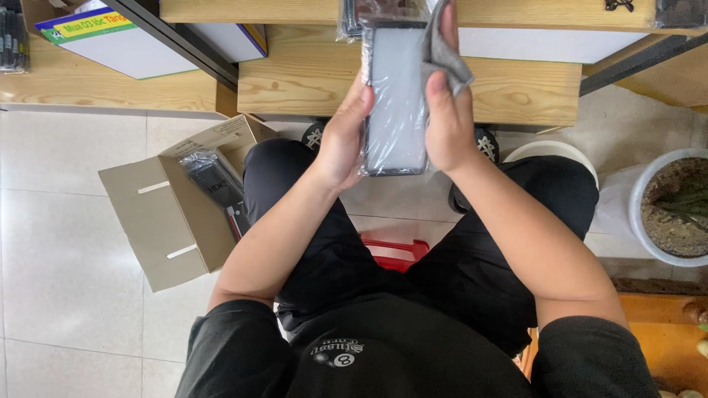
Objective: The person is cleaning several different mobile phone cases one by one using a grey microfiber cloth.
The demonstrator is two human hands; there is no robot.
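Landmark: low pale wooden bench (310, 81) across top of view, all places given relative to it.
Held item: flat grey rectangular slab in a clear plastic sleeve (396, 103), upright, long edge vertical, raised in front of the bench's near edge, above the knees.
Left hand (343, 136): closed around the slab's left edge and lower corner, thumb on the front face; below the bench's front edge.
Right hand (446, 121): gripping the slab's right edge, thumb flat against the front; grey cloth (442, 51) pinched between fingers (448, 18), draped over the slab's upper right corner, overlapping the bench top.
Box: open brown cardboard carton (166, 214) on the tiled floor, below and left of the bench, flaps spread; black wrapped items (214, 184) inside, exact kind not discernible.
Stool: red plastic seat edge (394, 250) visible between the legs, below the bench.
Pot: white round planter with soil (675, 206), right of the bench, on the floor.
Carton stack: white boxes with coloured borders (110, 37), on the surface left of the bench.
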